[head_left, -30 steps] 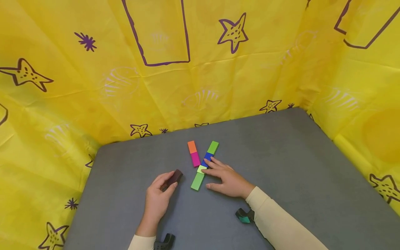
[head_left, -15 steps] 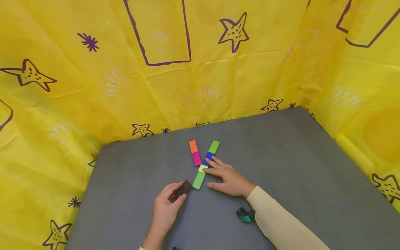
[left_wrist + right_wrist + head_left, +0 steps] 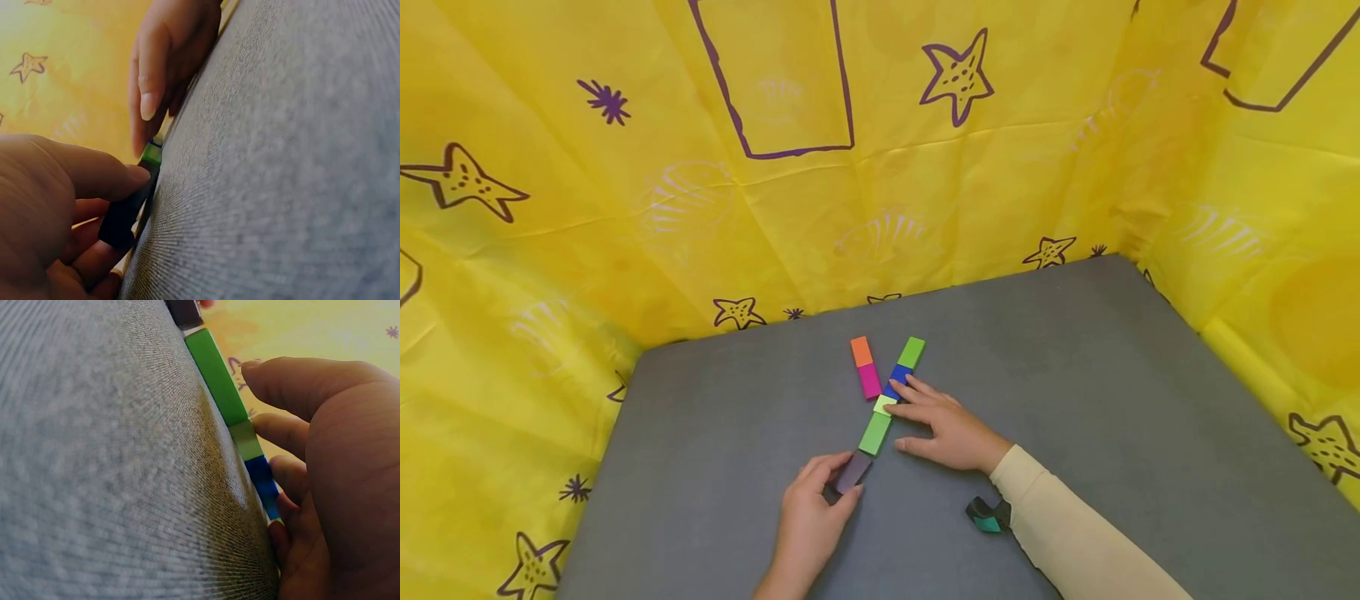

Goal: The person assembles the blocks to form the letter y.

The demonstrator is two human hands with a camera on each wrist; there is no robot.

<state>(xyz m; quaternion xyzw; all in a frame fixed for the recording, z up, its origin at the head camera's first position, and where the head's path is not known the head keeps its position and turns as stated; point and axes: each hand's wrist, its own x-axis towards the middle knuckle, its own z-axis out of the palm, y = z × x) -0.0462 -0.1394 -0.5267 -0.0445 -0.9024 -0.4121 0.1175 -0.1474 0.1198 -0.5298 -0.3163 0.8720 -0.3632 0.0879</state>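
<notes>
My left hand point(image 3: 808, 517) pinches a dark brown-purple block point(image 3: 853, 472) between thumb and fingers. That block is at the near end of a slanted row, its far end right by a green block point(image 3: 876, 434); a thin gap shows between them in the right wrist view. Beyond follow a short pale green block point(image 3: 884, 406), a blue block point(image 3: 892, 389) and a bright green block point(image 3: 912, 352). My right hand point(image 3: 947, 432) lies along the row's right side, fingers extended, fingertips at the pale green and blue blocks.
Left of the row, an orange block point(image 3: 861, 351) and a magenta block point(image 3: 869, 382) lie end to end, forming a second arm that slants toward the pale green block. All lie on a grey table point(image 3: 715, 417); yellow patterned cloth point(image 3: 880, 192) hangs behind it.
My left hand has carried the dark block rightward and toward me, from left of the row to the green block's near end. The right hand has stayed in place.
</notes>
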